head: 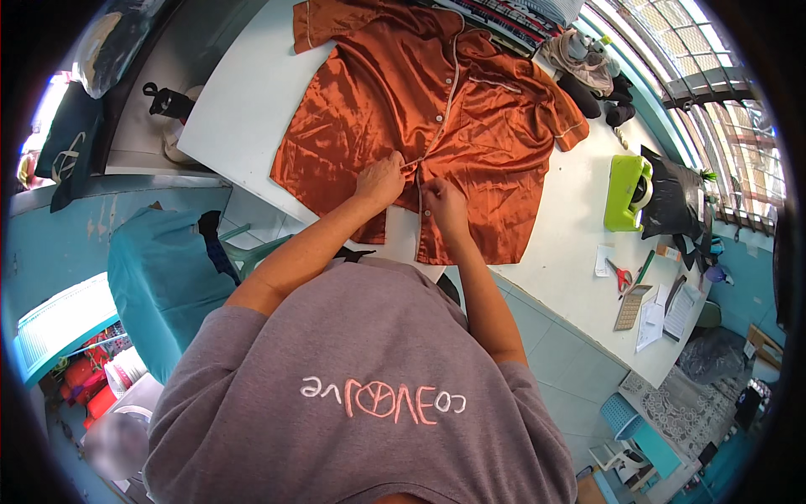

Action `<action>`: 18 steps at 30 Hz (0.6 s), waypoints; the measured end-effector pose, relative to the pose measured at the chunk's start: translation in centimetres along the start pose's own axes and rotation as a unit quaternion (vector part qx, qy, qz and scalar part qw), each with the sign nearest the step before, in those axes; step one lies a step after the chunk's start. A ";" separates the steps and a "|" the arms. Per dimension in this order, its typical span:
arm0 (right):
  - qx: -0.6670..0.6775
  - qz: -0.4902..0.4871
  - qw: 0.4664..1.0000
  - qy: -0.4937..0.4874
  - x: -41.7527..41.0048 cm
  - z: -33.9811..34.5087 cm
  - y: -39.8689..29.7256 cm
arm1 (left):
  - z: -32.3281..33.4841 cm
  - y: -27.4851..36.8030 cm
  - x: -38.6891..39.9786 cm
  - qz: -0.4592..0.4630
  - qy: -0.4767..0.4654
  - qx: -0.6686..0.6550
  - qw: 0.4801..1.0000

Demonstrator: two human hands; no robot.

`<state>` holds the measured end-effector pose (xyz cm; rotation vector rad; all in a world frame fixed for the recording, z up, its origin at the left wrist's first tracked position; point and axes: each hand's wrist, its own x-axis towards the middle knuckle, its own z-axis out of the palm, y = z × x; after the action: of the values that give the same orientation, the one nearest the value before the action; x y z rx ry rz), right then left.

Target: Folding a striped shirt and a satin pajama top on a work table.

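An orange satin short-sleeved shirt (403,113) with pale piping lies spread on a white table (227,113), its collar end away from me. Two buttons on the upper front show along the piped edge. My left hand (381,179) pinches the piped front edge near the middle of the shirt. Close to its right, my right hand (446,205) has curled fingers at the other front edge, beside a lower button; whether it grips the cloth is hidden. Below the hands the two front panels hang apart at the table's near edge.
Folded clothes (497,25) are stacked at the back. On the right are a green tape dispenser (624,194), a black plastic bag (672,201), red-handled scissors (622,277), a calculator (631,307) and papers (651,321). A teal cloth (167,277) drapes something at left.
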<state>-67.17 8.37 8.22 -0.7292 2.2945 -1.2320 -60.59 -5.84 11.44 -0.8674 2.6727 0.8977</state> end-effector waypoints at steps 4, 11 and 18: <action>-0.142 -0.008 0.989 -0.024 -3.5 -0.3 -0.3 | -0.1 -1.3 -1.5 0.052 0.027 0.066 0.996; -0.180 0.024 0.983 -0.011 -4.6 0.3 0.3 | -0.7 -3.5 -2.8 -0.041 -0.046 -0.036 0.997; -0.087 0.025 0.996 0.020 -4.3 0.5 0.2 | -0.9 -4.4 -2.6 -0.045 -0.126 -0.063 0.989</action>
<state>-63.62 10.84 8.39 -0.7068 2.4589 -1.0432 -55.88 -7.94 10.90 -0.8303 2.3651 1.0867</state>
